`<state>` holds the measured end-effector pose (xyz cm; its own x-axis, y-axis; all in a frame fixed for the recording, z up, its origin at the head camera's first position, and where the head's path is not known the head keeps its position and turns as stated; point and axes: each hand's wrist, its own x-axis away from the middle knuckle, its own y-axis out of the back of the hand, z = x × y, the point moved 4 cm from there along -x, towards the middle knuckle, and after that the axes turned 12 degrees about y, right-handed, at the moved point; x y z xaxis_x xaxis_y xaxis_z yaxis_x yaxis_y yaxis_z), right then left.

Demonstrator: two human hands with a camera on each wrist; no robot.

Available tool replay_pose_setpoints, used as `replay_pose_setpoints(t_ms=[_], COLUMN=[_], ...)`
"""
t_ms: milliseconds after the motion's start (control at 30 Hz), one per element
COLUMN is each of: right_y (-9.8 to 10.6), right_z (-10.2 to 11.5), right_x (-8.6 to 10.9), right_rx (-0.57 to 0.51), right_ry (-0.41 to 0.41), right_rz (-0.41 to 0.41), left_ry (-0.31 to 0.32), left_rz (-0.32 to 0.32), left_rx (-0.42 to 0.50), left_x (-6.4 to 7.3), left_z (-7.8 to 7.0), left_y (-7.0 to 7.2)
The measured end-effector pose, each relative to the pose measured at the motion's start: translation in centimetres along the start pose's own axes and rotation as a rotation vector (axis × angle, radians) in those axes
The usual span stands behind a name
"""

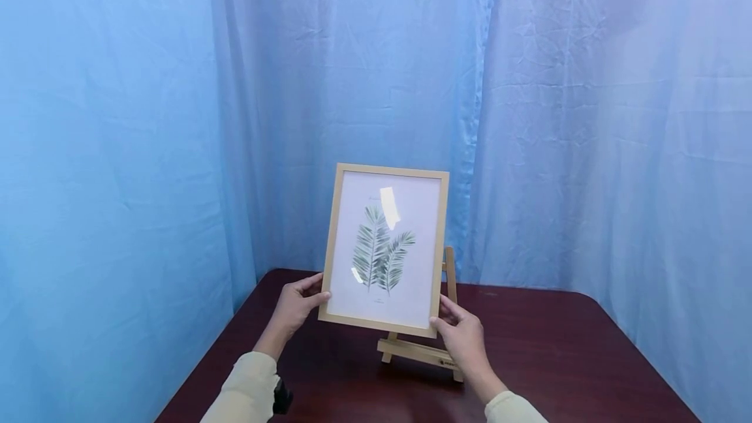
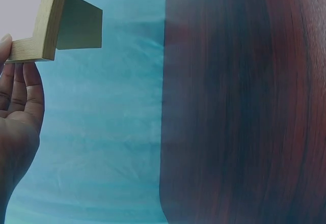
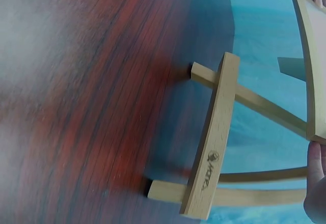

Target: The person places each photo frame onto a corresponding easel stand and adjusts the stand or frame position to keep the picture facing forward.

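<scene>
A picture frame (image 1: 384, 250) with a light wooden border and a print of green palm leaves is held up in the air, slightly tilted. My left hand (image 1: 296, 305) grips its lower left edge, thumb on the front and fingers behind. On the lower right edge, my right hand (image 1: 464, 335) pinches it the same way. Behind and below the frame stands a small wooden easel (image 1: 420, 352), partly hidden by it. In the right wrist view the easel's ledge (image 3: 211, 137) carries a printed logo, and the frame is apart from that ledge. A back stand (image 2: 81, 23) juts from behind the frame.
The easel stands on a dark reddish-brown table (image 1: 540, 344) with rounded far corners. Blue curtains (image 1: 352, 70) hang behind the table and along both sides. A dark device (image 1: 282, 398) sits at the left wrist.
</scene>
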<state>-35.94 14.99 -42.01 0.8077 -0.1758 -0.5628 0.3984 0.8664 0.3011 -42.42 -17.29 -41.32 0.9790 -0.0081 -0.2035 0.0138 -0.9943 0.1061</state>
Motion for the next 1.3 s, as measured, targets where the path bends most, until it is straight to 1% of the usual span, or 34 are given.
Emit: replay_pose_setpoints(t_ms=[133,267,300,367,500,633,800,933,1067,1167,1267,1300], right_y=[0.9,1.8,1.7,1.7,1.8,1.7,1.5,2.1,2.4,2.7,2.9,2.9], right_z=[-0.1,-0.3,-0.4,-0.5,-0.7,-1.0,-1.1,-1.4,-1.8,-2.1,-2.5,-2.6], right_x=[0.1,0.1,0.1,0.1,-0.1,-0.2,-0.2,-0.1,-0.1,-0.1,-0.2,-0.3], right_rx=[0.011,0.018,0.026,0.028,0.042,0.068,0.075,0.072,0.076,0.099,0.107,0.107], right_ry=[-0.008,-0.022,-0.022,-0.022,-0.013,-0.013,-0.019,-0.018,-0.02,-0.024,-0.034,-0.037], right_rz=[-0.005,-0.009,-0.017,-0.018,-0.021,-0.014,-0.005,-0.018,-0.023,-0.023,-0.023,-0.023], left_ry=[-0.017,-0.036,-0.043,-0.052,-0.05,-0.076,-0.099,-0.106,-0.108,-0.119,-0.137,-0.139], left_rz=[0.023,0.037,0.047,0.049,0.055,0.062,0.068,0.087,0.086,0.084,0.089,0.09], left_rx=[0.006,0.014,0.022,0.027,0.028,0.002,-0.014,-0.009,0.004,0.003,-0.015,-0.019], left_x=[1.3,1.6,1.3,1.3,1.2,1.1,1.2,1.2,-0.2,-0.5,0.2,0.2], left_z=[-2.0,-2.7,-2.5,-2.5,-2.4,-2.3,-2.3,-2.3,-0.6,-0.3,-1.3,-1.3], left_y=[-0.8,-1.6,-1.6,-1.6,-1.7,-1.7,-1.7,-2.4,-3.1,-3.6,-3.8,-4.0])
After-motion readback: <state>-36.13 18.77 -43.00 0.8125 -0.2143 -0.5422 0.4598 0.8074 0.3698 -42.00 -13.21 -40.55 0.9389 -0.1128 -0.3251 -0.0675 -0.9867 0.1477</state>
